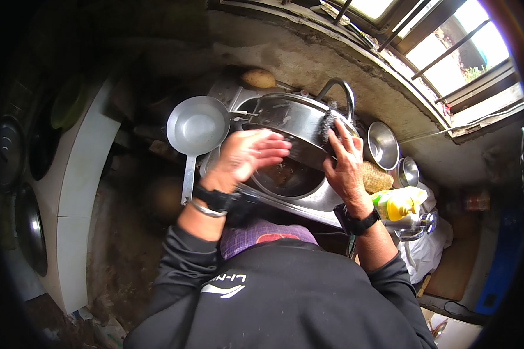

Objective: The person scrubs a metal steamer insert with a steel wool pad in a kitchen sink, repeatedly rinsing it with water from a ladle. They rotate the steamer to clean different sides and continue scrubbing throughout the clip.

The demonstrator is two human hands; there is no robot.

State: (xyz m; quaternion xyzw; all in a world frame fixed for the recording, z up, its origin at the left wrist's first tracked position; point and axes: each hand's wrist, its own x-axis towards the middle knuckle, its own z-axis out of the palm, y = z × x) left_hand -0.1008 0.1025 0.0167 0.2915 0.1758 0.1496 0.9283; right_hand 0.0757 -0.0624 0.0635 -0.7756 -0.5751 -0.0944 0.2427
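A stainless steel pot (284,114) sits tilted in the metal sink (327,200), below a curved faucet (350,94). Against the pot's right side, my right hand (348,168) presses a dark steel wool scrubber (329,126) with its fingertips. My left hand (253,152), blurred, hovers over the pot's opening with its fingers stretched out and nothing in them. Brownish liquid or residue (284,172) shows in the dark hollow below the hands. Left of the sink lies an aluminium ladle (198,125), its handle pointing towards me.
Right of the sink are two steel bowls (383,146), a loofah-like scrubber (376,176), a yellow detergent bottle (399,203) and a white plastic bag (423,257). A potato-like vegetable (258,78) lies behind the sink. White cabinets (85,152) stand at left; a barred window (441,56) is at upper right.
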